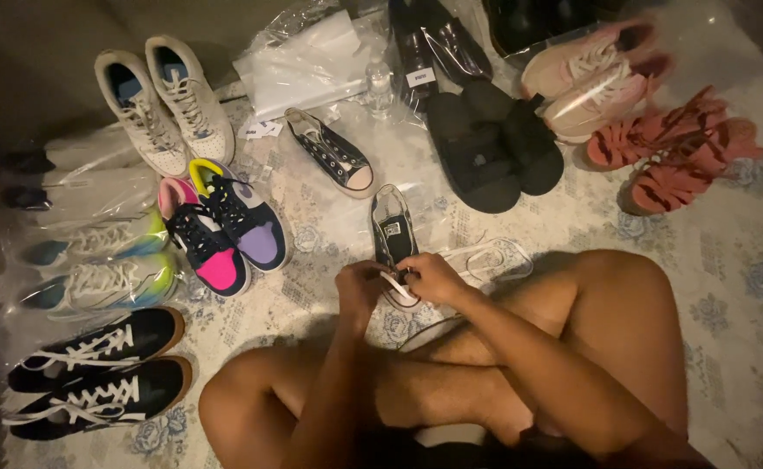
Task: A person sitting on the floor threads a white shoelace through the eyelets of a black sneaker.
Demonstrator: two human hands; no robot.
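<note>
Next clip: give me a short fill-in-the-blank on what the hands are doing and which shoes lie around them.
1. Both hands, left hand and right hand, meet at the toe of a black ____ with a white lace.
2. The matching black sneaker lies beyond it, beside the ____ slide sandals.
3. The pink-and-purple sneakers lie to the person's ____.

Missing words: sneaker; black; left

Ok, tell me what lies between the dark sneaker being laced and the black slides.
In the head view, only bare floral rug separates the dark sneaker, worked by both hands, from the black slides.
</note>
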